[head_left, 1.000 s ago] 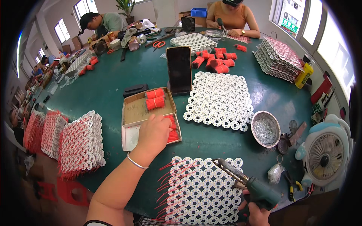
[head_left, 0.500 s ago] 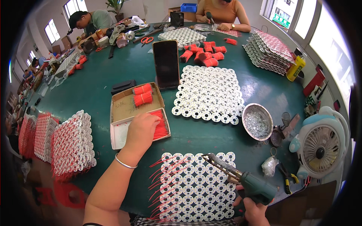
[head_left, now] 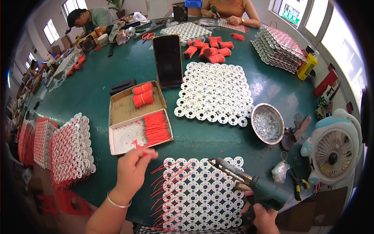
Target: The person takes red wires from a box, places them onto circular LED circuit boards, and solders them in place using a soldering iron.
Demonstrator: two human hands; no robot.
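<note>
My left hand (head_left: 134, 167) is closed in a pinch just below the cardboard box (head_left: 112, 140). A bit of red wire shows at the fingertips, the rest hidden by the fingers. A pile of short red wires (head_left: 156, 126) lies in the box's near compartment. My right hand (head_left: 265, 219) grips a dark green soldering gun (head_left: 267, 193), its tip over the upper right part of a sheet of round white circuit boards (head_left: 204, 197). Several red wires (head_left: 157, 195) stick out from the left side of that sheet.
Stacked white board sheets (head_left: 214, 93) lie beyond, beside an upright phone (head_left: 168, 60). A metal bowl of silvery bits (head_left: 268, 124), pliers (head_left: 298, 183) and a fan (head_left: 331, 152) stand right. Wired board stacks (head_left: 72, 150) lean at left. Two people (head_left: 233, 11) work across the green table.
My left hand has come out of the box toward me, pinching a bit of red wire. The soldering gun stays almost where it was; the whole view has shifted slightly.
</note>
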